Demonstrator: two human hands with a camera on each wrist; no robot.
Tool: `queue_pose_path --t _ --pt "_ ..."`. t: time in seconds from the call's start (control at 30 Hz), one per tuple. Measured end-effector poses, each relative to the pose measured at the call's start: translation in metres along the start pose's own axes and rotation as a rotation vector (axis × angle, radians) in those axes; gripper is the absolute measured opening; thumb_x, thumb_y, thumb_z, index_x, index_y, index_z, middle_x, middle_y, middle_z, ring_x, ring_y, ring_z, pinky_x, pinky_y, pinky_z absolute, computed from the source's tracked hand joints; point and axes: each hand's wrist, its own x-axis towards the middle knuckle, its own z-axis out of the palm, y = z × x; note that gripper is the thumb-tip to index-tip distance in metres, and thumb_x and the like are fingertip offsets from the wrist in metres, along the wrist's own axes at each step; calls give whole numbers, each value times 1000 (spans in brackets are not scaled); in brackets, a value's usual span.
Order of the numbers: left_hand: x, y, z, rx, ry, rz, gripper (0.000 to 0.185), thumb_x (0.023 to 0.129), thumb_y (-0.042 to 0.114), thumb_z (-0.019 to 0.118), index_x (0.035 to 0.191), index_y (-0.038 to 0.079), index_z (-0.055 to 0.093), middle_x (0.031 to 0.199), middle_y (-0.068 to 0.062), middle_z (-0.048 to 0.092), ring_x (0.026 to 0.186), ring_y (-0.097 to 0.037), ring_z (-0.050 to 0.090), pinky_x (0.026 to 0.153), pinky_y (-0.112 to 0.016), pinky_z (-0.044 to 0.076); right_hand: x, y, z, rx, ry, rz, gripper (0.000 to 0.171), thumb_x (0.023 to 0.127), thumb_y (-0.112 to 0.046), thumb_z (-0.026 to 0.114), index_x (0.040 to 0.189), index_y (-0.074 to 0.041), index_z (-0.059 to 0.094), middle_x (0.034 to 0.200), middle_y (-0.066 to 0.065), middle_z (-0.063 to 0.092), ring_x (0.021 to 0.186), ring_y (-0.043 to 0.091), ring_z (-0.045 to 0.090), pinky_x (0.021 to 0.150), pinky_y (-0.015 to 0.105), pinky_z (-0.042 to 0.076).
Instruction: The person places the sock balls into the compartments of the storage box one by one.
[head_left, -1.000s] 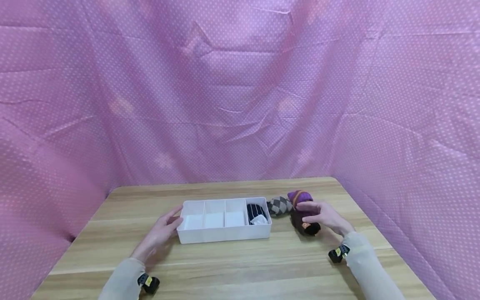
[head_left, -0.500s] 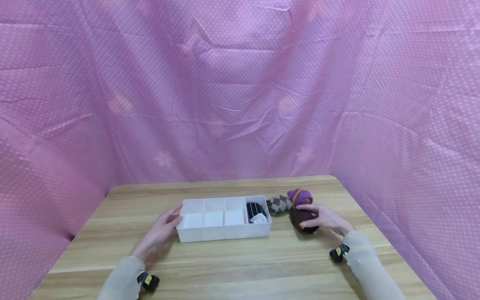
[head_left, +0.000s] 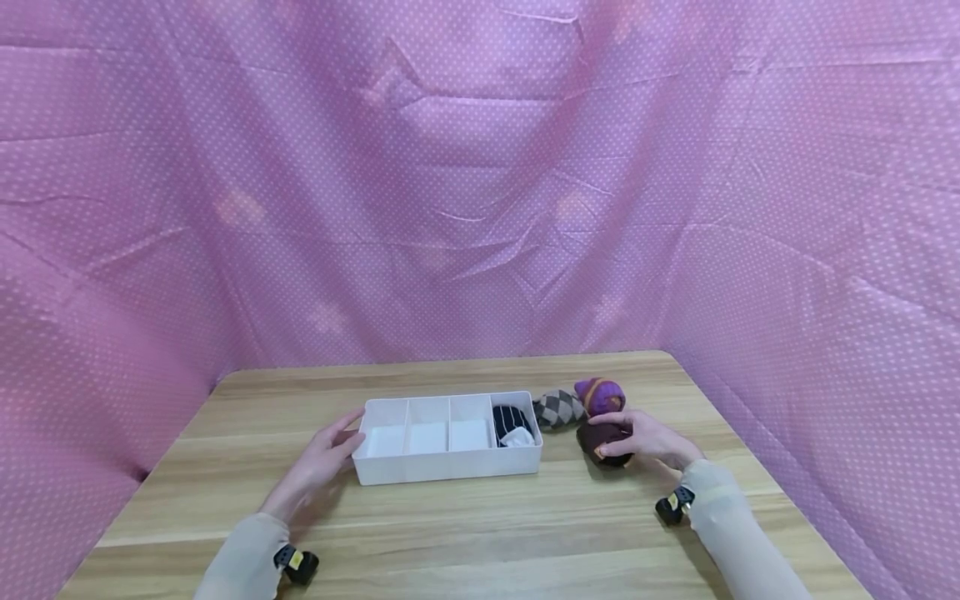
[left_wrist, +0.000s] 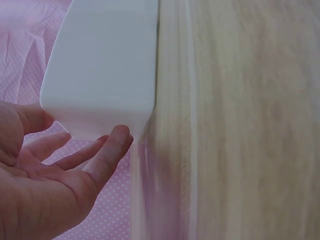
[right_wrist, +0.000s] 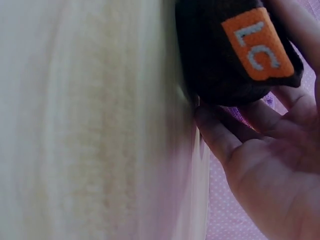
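A white divided tray (head_left: 450, 467) lies across the middle of the wooden table. Its rightmost compartment holds a black-and-white striped sock roll (head_left: 512, 425). My left hand (head_left: 347, 435) rests against the tray's left end (left_wrist: 105, 60) with relaxed fingers, the thumb (left_wrist: 107, 155) at the near corner. Right of the tray my right hand (head_left: 611, 437) grips a dark brown sock roll (head_left: 597, 435) that sits on the table. In the right wrist view this roll (right_wrist: 210, 60) shows an orange label (right_wrist: 257, 42), and my thumb (right_wrist: 215, 135) curls under it.
A grey argyle sock roll (head_left: 558, 408) and a purple sock roll (head_left: 600, 393) lie just behind the dark one. The tray's other three compartments hold nothing. Pink dotted cloth hangs behind and on both sides of the table (head_left: 480, 533).
My right hand has come down and closed round the dark brown sock roll, which shifted slightly left and away. The left hand and the tray have stayed put.
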Motion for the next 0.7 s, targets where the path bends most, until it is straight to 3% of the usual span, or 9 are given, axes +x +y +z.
queue_pose_path --t 0.37,0.5,0.7 --pt "-3 -1 3 -10 10 -2 57 104 15 45 156 11 23 145 -35 40 127 -42 51 105 -44 50 -1 0 2 88 -107 -31 60 79 -19 81 134 -10 59 120 17 63 103 23 60 85 26 54" --pt "-3 -1 4 -19 8 0 57 104 15 45 156 11 23 144 -35 40 126 -42 52 104 -44 51 -1 -2 4 43 -92 -69 59 77 -19 83 131 -10 61 114 16 64 99 23 60 80 25 56" --pt "-6 1 4 17 3 -14 58 105 19 46 157 13 21 147 -33 39 129 -44 49 104 -45 51 -1 -2 5 62 -87 -80 60 75 -13 84 130 -8 61 108 16 66 94 22 62 76 25 57"
